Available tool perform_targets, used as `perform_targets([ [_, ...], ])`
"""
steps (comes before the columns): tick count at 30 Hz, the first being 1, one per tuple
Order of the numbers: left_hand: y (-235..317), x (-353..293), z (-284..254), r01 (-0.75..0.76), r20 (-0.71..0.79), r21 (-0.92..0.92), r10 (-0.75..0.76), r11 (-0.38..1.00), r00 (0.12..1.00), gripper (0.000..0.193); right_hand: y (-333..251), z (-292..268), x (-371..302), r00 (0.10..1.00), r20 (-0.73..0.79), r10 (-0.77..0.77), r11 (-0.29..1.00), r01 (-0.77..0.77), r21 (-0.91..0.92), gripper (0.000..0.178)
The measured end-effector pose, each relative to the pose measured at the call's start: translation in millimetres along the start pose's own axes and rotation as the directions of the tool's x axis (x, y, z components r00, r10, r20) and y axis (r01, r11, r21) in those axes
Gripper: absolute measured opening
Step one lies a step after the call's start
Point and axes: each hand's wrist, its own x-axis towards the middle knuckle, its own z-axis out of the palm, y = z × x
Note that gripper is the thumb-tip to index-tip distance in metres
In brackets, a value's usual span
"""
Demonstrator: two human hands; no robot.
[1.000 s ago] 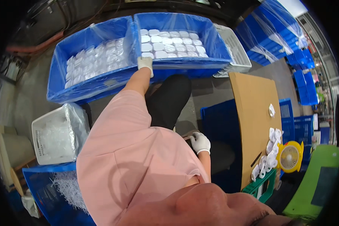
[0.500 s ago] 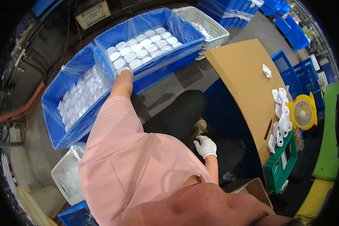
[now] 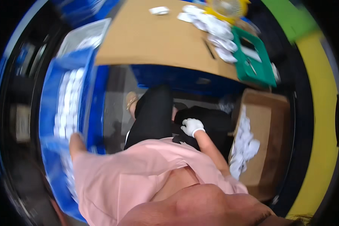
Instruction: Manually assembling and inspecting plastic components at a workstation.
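Note:
My left arm reaches to a plastic-lined blue crate point(image 3: 87, 81) on the left. Flat white rounded pieces point(image 3: 68, 100) lie in rows inside it. My left hand point(image 3: 74, 137) is at the near end of these rows. Its fingers are blurred and lost against the white, so I cannot see whether it holds anything. My right hand point(image 3: 192, 127), in a white glove, rests on my dark-trousered leg. Its fingers are loosely bent and apart, with nothing in them.
Ahead is a cardboard-topped table point(image 3: 150, 41) with white pieces point(image 3: 218, 28), a black pen point(image 3: 208, 49), a green tray point(image 3: 240, 66) and a yellow fan point(image 3: 226, 6). A cardboard box point(image 3: 269, 128) holding more white pieces point(image 3: 245, 145) stands right. A white basket point(image 3: 66, 47) sits behind the crate.
My view has swung to the right, bringing the cardboard box into sight and the crates to the left edge. The left hand stays by the crate, and the right hand stays on my leg.

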Motion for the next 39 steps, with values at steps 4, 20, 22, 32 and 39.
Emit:
perform_targets([
  [4, -25.6, 169.2, 44.0, 0.059, 0.126, 0.45, -0.129, 0.891, 0.984, 0.067, 20.3, 0.7, -12.1, 0.993, -0.105, 0.047, 0.988, -0.03, 0.152, 0.03],
  [20, 329.4, -283.6, -40.1, 0.152, -0.244, -0.968, 0.616, -0.199, -0.749, 0.113, 0.9, 1.2, -18.7, 0.953, -0.299, -0.047, 0.997, 0.064, 0.046, 0.021],
  [22, 335.2, -295.1, -43.5, 0.211, -0.291, -0.955, 0.515, -0.209, -0.806, 0.105, -9.8, -12.6, -33.8, 0.935, -0.338, -0.108, 0.991, 0.126, 0.033, 0.019],
  [32, 330.5, -236.8, -43.2, 0.048, -0.354, -0.911, 0.717, -0.409, -0.601, 0.089, -1.1, -87.6, -6.7, 0.642, -0.756, -0.126, 0.858, 0.453, 0.242, 0.015],
  [39, 389.9, -148.8, -35.1, -0.012, -0.357, -0.928, 0.895, -0.374, -0.269, 0.085, 60.9, -187.8, 64.0, 0.3, -0.95, 0.084, 0.92, 0.344, 0.19, 0.016],
])
